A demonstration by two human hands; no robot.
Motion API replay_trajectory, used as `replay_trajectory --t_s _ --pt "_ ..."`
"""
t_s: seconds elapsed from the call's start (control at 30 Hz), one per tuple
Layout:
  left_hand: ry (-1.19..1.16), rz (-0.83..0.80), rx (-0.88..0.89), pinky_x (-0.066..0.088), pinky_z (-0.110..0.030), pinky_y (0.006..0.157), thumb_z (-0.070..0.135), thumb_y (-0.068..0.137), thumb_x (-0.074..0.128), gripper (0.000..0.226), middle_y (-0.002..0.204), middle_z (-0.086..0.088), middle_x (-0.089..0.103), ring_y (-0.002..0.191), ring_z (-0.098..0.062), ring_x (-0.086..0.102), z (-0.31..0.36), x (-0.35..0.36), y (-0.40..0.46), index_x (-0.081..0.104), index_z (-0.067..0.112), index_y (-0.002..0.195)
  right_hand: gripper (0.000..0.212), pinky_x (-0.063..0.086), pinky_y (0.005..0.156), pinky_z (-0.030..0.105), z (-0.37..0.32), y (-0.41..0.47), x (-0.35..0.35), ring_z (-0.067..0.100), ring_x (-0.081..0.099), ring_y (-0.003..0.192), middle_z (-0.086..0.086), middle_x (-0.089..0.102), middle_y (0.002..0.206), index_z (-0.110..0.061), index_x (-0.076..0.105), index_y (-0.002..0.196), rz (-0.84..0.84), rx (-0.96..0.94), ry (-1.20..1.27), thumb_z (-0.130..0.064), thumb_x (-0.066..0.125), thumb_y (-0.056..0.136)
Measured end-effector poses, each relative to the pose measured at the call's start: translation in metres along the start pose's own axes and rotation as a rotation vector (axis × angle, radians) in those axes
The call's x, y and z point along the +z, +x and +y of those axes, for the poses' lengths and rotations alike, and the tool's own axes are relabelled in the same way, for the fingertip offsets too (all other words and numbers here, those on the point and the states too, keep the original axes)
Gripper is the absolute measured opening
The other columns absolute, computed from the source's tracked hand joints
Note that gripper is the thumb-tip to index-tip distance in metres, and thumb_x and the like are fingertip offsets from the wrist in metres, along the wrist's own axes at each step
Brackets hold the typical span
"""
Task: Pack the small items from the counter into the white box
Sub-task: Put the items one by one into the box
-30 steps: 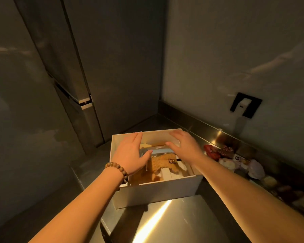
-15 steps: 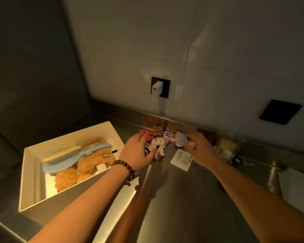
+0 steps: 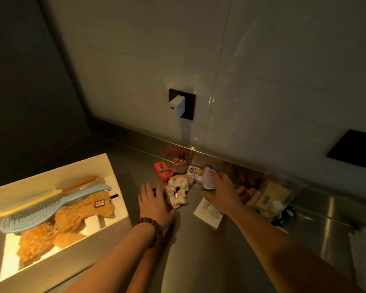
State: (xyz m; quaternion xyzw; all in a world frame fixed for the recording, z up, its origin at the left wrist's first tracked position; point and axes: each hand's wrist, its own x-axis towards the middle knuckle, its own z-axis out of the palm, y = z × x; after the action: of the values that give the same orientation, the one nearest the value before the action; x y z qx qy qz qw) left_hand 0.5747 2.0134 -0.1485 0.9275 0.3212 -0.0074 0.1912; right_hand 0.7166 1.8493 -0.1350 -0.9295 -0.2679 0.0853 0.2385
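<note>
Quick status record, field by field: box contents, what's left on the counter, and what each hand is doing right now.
box: white box on the counter's left, open
in box: blue hairbrush, yellow comb, tan plush item
left on counter: cream scrunchie, red pouch, white card, more small items along the wall
left hand: open, flat beside the scrunchie
right hand: over a pale round item; grip unclear
progress: partly packed
</note>
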Motion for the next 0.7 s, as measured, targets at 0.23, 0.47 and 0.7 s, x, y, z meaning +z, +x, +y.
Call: replay_trajectory --t_s 0.23,0.47,0.7 --pt "-0.133 0.022 -0.067 0.008 -0.041 0.115 0.056 0.079 0.060 0.095 0.156 -0.013 -0.001 0.142 -0.032 -0.004 -0.010 0.022 0.017 0.007 0.018 0.148 0.073 0.048 0.090 0.038 0.001 0.037 0.019 0.028 0.040 0.124 0.012 0.036 0.138 -0.028 0.023 0.145 0.017 0.019 -0.164 -0.052 0.059 0.086" --pt "-0.089 0.056 -0.061 0.024 -0.039 0.110 0.039 0.087 0.058 0.071 0.147 -0.009 0.028 0.132 -0.031 0.021 -0.007 0.023 0.018 0.022 0.020 0.144 0.064 0.049 0.092 0.037 -0.003 0.042 0.018 0.028 0.042 0.121 0.014 0.043 0.131 -0.024 0.036 0.137 0.026 0.056 -0.195 -0.045 0.066 0.084" --pt "-0.078 0.083 -0.022 0.029 -0.040 0.106 0.045 0.081 0.062 0.075 0.141 -0.006 0.033 0.127 -0.028 0.026 -0.002 0.014 0.002 0.025 0.021 0.142 0.073 0.048 0.091 0.038 -0.001 0.037 0.017 0.029 0.046 0.118 0.010 0.041 0.133 -0.020 0.035 0.135 0.020 0.040 -0.133 -0.045 0.072 0.078"
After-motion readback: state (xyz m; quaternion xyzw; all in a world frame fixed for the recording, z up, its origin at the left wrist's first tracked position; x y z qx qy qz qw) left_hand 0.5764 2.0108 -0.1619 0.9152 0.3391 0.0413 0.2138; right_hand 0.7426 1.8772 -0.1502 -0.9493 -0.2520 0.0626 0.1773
